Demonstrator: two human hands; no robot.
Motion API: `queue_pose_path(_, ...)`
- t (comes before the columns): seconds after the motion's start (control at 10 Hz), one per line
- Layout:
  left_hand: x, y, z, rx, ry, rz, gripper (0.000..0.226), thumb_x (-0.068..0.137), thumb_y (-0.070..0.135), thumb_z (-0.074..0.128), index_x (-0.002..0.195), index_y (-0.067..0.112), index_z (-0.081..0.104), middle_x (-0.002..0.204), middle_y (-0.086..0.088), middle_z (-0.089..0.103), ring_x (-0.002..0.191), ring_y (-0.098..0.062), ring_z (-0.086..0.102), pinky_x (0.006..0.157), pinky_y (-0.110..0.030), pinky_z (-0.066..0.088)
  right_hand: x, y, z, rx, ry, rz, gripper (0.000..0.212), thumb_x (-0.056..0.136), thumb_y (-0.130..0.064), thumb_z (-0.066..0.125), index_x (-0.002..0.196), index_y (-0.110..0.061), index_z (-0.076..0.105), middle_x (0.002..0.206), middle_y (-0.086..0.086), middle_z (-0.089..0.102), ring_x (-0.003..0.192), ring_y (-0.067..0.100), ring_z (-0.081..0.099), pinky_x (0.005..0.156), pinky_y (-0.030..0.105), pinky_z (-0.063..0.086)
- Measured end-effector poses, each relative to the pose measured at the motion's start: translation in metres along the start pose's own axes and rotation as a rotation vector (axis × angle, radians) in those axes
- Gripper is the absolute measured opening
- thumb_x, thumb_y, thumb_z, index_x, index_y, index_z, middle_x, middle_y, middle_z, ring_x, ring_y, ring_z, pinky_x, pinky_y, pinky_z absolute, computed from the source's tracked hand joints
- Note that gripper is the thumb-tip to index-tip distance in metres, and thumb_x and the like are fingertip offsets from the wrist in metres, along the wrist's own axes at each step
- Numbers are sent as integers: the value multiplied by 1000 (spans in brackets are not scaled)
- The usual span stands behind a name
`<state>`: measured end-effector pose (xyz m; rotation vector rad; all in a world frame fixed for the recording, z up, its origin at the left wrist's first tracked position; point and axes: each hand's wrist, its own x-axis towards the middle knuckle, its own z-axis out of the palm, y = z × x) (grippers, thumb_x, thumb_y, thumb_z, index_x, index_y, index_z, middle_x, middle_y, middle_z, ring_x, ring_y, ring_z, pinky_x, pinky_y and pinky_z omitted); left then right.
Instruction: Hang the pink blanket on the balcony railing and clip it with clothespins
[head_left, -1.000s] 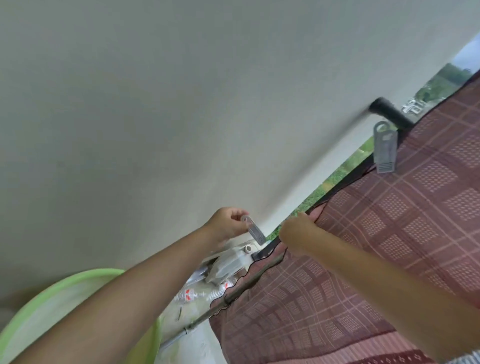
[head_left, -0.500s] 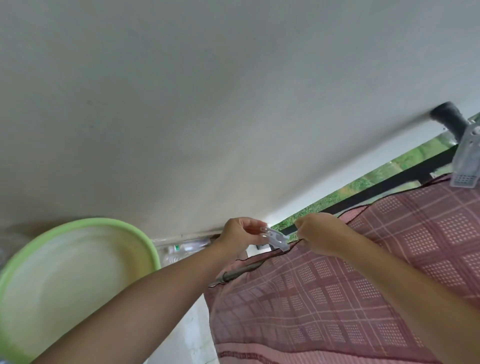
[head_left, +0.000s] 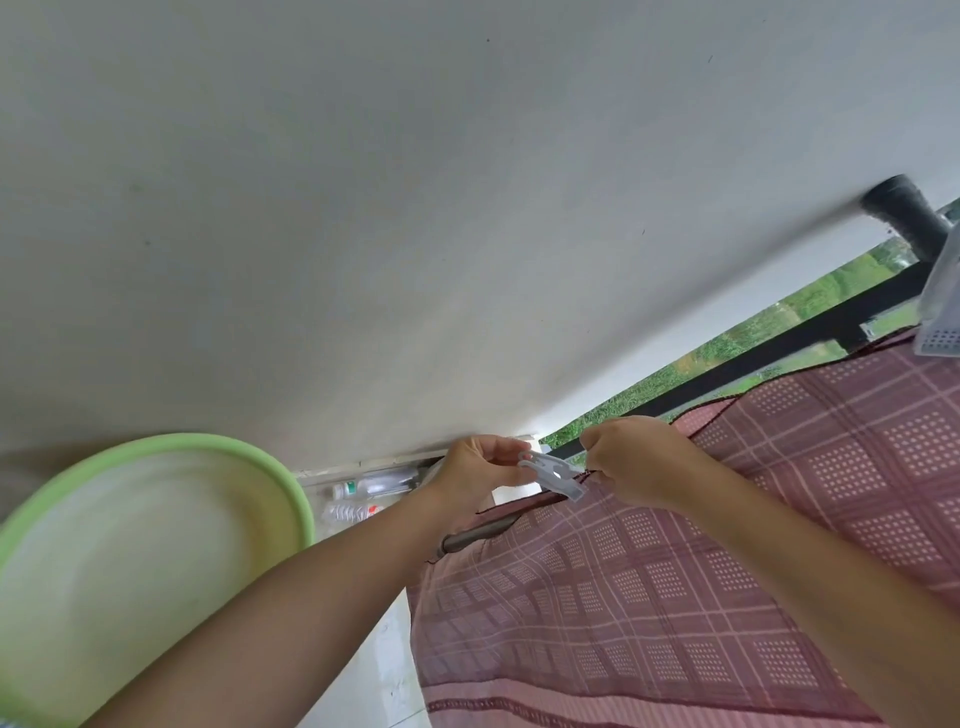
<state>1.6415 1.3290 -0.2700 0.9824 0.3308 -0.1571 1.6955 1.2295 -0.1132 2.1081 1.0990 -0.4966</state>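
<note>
The pink checked blanket (head_left: 727, 545) hangs over the black balcony railing (head_left: 769, 348), filling the lower right. My left hand (head_left: 478, 470) pinches a pale grey clothespin (head_left: 553, 473) whose jaws sit at the blanket's top left corner. My right hand (head_left: 639, 460) grips the blanket's dark hem right beside the pin. A second grey clothespin (head_left: 943, 317) is clipped on the blanket's top edge at the far right, partly cut off by the frame.
A light green plastic basin (head_left: 156, 561) stands at the lower left. Plastic bottles (head_left: 363, 493) lie on the floor by the white wall (head_left: 415, 208). A black pipe (head_left: 904, 213) juts from the wall at the upper right. Greenery shows beyond the railing.
The view has swung left and down, bringing more of the basin in. My left hand has brought the clothespin from beside the railing onto the blanket's corner. My right hand keeps its hold on the hem.
</note>
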Motion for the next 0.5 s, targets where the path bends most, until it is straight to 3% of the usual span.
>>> queue_pose_path(0.2, 8, 1, 14, 28, -53, 17, 33, 67, -22, 63, 72, 10, 64, 48, 13, 68, 49, 3, 64, 54, -9, 52, 1, 1, 3, -35, 10, -32, 17, 87, -12, 47, 95, -6, 61, 80, 0, 52, 74, 17, 51, 63, 28, 44)
queue_pose_path(0.3, 8, -2, 12, 73, -61, 37, 28, 68, -21, 64, 91, -3, 65, 49, 15, 68, 51, 5, 63, 57, -7, 53, -1, 1, 2, -30, 9, -19, 16, 87, -10, 46, 93, -4, 60, 78, -2, 46, 71, 16, 47, 66, 28, 46)
queue_pose_path(0.4, 7, -3, 12, 108, -61, 36, 42, 71, -16, 64, 112, -7, 57, 72, 10, 71, 60, 4, 65, 60, -7, 52, -2, -1, 0, -40, 1, 3, 17, 87, -10, 47, 95, -3, 60, 80, -1, 46, 74, 16, 48, 71, 29, 50)
queue_pose_path(0.5, -1, 2, 12, 261, -125, 58, 60, 75, -13, 62, 130, 0, 41, 123, -14, 56, 97, -17, 63, 81, -19, 53, -4, -6, 2, -110, 10, 35, 21, 85, -5, 45, 100, -5, 61, 99, 5, 59, 93, 22, 54, 87, 33, 43)
